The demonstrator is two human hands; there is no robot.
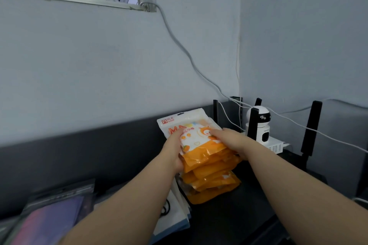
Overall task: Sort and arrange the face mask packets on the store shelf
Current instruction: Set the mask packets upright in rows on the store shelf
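A stack of orange-and-white glossy plastic face mask packets sits on the dark shelf top just right of the frame's centre. It is near a white-and-black dome camera, which stands further right in the wall corner. The left hand grips the stack's left edge, its fingers close together over the top packet's printed face. The right hand lies on the top packet's right side with its fingers straight and pressed together; neither thumb can be seen.
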